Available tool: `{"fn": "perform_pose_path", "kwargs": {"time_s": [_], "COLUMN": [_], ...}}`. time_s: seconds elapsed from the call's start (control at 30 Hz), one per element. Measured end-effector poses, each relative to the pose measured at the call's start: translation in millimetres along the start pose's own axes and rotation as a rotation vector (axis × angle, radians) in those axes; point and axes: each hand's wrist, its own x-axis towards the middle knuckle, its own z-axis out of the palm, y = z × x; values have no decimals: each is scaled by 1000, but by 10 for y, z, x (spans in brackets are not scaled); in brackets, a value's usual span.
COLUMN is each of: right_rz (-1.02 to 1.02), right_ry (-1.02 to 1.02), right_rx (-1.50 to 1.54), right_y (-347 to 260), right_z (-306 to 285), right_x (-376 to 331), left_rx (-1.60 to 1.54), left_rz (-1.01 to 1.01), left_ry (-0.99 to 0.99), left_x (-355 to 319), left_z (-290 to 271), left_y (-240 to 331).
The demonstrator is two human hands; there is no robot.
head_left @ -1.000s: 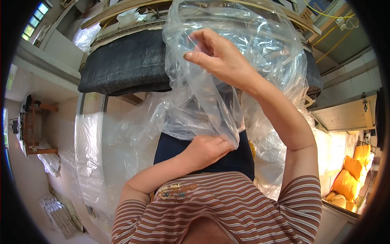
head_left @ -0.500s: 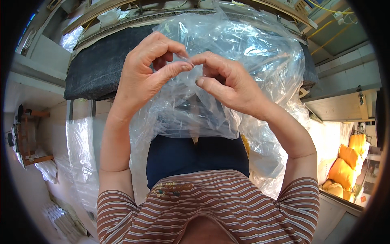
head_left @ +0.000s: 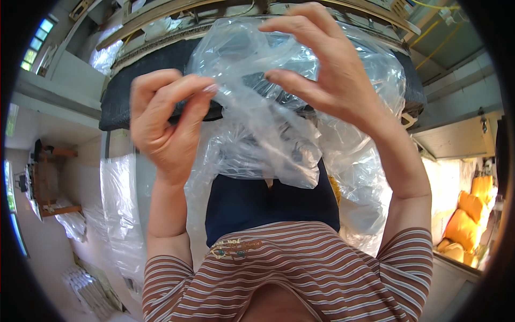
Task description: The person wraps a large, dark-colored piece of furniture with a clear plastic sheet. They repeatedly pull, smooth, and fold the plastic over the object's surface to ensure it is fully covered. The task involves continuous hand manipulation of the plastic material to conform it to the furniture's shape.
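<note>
Clear, crinkled plastic film (head_left: 252, 129) hangs over the dark padded edge in front of me and down onto my lap. My left hand (head_left: 170, 115) is closed in a pinch at the left side of the film, thumb against forefinger, with a fold of it running from the fingertips. Over the film on the right, my right hand (head_left: 332, 72) is open. Its thumb and fingers are spread wide with nothing seen between them.
A dark padded roll (head_left: 139, 91) stretches across in front of me, with a wooden rail (head_left: 171, 11) beyond it. More clear plastic (head_left: 120, 193) lies at the left. Orange cushion-like bundles (head_left: 462, 214) are at the far right, below a pale panel (head_left: 456, 137).
My hands have moved apart from their meeting point. The left went left and down, still pinched; the right rose to the upper right and opened. The film between them has shifted.
</note>
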Motion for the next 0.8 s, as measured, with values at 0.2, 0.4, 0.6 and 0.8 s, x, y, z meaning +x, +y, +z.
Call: {"fn": "perform_pose_path", "kwargs": {"time_s": [0.2,0.4,0.6,0.8], "right_rz": [47,387,1019,1448], "right_ry": [-318,-639,-1139,-1818], "right_rx": [-168,334,728,-576], "right_y": [229,180,117,-347], "right_z": [-89,-507,-871,-2308], "right_x": [-288,-853,-2726,-5992], "left_rx": [-287,645,193,420], "left_rz": [-17,272,-190,-282], "left_ry": [88,148,343,-83], "left_x": [153,597,1167,294], "left_z": [-932,-2668,-2671,-931], "left_y": [67,109,-1466,-2961]}}
